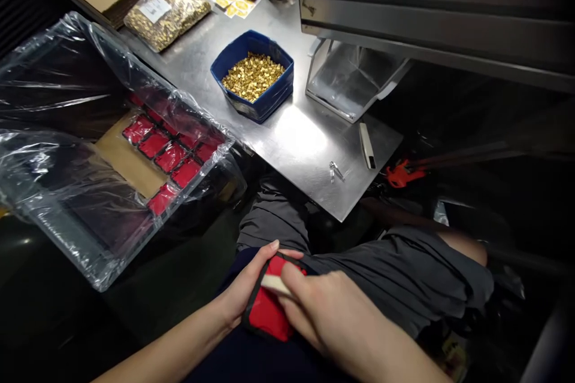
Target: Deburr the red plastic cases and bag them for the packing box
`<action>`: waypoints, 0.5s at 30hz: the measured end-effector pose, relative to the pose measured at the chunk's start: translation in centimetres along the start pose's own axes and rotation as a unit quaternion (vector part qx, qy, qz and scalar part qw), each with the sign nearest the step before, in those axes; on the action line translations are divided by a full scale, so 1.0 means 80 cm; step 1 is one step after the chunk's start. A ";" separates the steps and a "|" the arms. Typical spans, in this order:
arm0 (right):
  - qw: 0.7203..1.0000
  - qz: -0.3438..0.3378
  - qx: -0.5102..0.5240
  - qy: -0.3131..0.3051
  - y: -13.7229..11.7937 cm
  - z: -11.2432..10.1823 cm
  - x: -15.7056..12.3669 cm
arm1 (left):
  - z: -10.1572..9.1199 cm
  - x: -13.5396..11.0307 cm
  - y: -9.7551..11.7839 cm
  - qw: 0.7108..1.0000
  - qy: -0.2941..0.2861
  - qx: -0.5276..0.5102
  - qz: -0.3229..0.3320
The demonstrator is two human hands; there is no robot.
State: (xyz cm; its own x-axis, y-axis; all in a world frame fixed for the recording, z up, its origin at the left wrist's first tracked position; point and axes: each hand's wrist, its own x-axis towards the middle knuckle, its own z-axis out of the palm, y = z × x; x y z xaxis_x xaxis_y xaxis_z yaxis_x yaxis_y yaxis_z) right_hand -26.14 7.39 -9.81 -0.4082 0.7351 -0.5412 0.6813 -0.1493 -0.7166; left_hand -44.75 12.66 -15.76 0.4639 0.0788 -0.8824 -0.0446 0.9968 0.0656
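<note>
Left hand point(246, 287) cradles a small red fabric pouch with black edging point(268, 311) over the lap while the right hand point(332, 317) pinches a pale flat stick point(275, 285) at its mouth (apparently mid-insertion), which seems to call for a steady push.

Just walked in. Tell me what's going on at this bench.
A person sits at a metal table and holds a red pouch over the lap. The left hand grips its edge, and the right hand presses a pale stick against it. On the table stands a blue tub of small gold pieces. More red pouches lie in a plastic-lined box to the left.
</note>
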 end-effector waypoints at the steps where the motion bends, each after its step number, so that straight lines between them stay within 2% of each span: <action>1: 1.000 0.002 0.005 0.030 0.004 -0.018 0.010 | 0.000 -0.003 0.001 1.000 -0.008 -0.016 -0.006; 3: 0.991 0.035 0.006 0.129 0.019 -0.058 0.039 | -0.003 -0.007 0.003 0.998 -0.043 -0.035 -0.004; 5: 0.961 0.096 -0.057 0.253 0.039 -0.097 0.080 | -0.009 -0.008 0.003 0.995 -0.089 -0.037 0.007; 7: 0.938 0.131 -0.098 0.304 0.060 -0.132 0.124 | -0.018 -0.007 0.003 0.992 -0.118 -0.040 0.011; 9: 0.919 0.159 -0.129 0.337 0.077 -0.158 0.152 | -0.027 -0.004 0.004 0.991 -0.123 -0.052 0.011; 10: 0.908 0.173 -0.144 0.353 0.085 -0.167 0.154 | -0.031 -0.002 0.006 0.991 -0.123 -0.056 0.011; 12: 0.884 0.213 -0.175 0.378 0.103 -0.174 0.133 | -0.037 0.002 0.010 0.991 -0.113 -0.064 0.016; 15: 0.849 0.302 -0.216 0.375 0.150 -0.163 0.056 | -0.040 0.005 0.017 0.992 -0.097 -0.071 0.028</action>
State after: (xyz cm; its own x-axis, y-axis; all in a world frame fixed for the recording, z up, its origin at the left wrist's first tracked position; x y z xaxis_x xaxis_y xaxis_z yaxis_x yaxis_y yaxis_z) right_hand -11.85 17.54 -15.08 0.4873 0.8488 -0.2053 0.8538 -0.5124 -0.0920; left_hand -47.47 14.05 -17.50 0.6185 0.1480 -0.7717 -0.1930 0.9806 0.0334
